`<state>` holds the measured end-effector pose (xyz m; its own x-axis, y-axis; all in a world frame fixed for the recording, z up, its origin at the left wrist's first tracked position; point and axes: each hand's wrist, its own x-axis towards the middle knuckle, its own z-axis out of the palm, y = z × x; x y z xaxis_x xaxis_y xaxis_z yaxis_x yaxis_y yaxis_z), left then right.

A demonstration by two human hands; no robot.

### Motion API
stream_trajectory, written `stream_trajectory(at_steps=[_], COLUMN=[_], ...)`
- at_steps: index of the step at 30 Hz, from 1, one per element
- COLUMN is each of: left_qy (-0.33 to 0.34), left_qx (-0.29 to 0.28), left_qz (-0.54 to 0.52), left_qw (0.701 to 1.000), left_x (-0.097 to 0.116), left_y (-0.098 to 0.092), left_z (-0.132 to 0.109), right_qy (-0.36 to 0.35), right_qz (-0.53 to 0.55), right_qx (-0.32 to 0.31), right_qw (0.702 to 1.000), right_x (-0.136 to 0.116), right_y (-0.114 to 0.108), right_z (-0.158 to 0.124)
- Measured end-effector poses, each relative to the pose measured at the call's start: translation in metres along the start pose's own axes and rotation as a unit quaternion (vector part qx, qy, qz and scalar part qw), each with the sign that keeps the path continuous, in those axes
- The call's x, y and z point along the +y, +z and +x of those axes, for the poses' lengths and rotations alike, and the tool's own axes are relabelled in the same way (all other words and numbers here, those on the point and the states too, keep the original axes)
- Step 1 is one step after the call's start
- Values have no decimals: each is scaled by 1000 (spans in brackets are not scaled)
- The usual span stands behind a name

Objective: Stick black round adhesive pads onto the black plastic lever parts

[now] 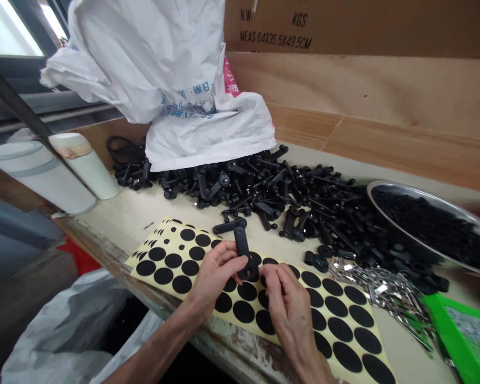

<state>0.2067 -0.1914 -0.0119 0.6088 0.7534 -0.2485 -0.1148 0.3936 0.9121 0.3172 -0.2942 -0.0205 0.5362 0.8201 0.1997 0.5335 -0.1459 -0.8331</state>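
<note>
My left hand (217, 270) is closed on a black plastic arm-shaped part (243, 246) with a round end, tilted up above the sheet. Close by on the right, my right hand (288, 298) has its thumb and fingers pinched together near the part's round end; whatever lies between those fingertips is hidden. Beneath both hands lies a yellow backing sheet (202, 255) bearing rows of black round stickers (341, 329). Just behind the held part, another black plastic part (229, 226) rests on the sheet's back edge.
A heap of black plastic parts (248, 184) spreads behind, partly under a white woven sack (208, 133). Rightward are a metal bowl (432, 200) of black pieces, small metal pieces (384, 288) and a green tray (444, 320). Two pale bottles (84, 165) stand left. A plastic bag (64, 325) hangs below the table edge.
</note>
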Motion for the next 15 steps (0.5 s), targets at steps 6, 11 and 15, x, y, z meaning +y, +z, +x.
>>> stream_trajectory(at_steps=[6, 11, 15], left_qy=[4, 15, 8], left_qx=[11, 19, 21], left_qz=[9, 11, 20], left_qw=[1000, 1000, 1000], left_x=[-3, -3, -4], left_y=[0, 0, 0], left_z=[-1, 0, 1], right_qy=[-91, -131, -152], right_qz=[-121, -291, -353], right_qx=[49, 93, 112], right_qw=[987, 943, 917], right_x=[0, 0, -4], right_y=[7, 9, 7], right_z=[-6, -11, -12])
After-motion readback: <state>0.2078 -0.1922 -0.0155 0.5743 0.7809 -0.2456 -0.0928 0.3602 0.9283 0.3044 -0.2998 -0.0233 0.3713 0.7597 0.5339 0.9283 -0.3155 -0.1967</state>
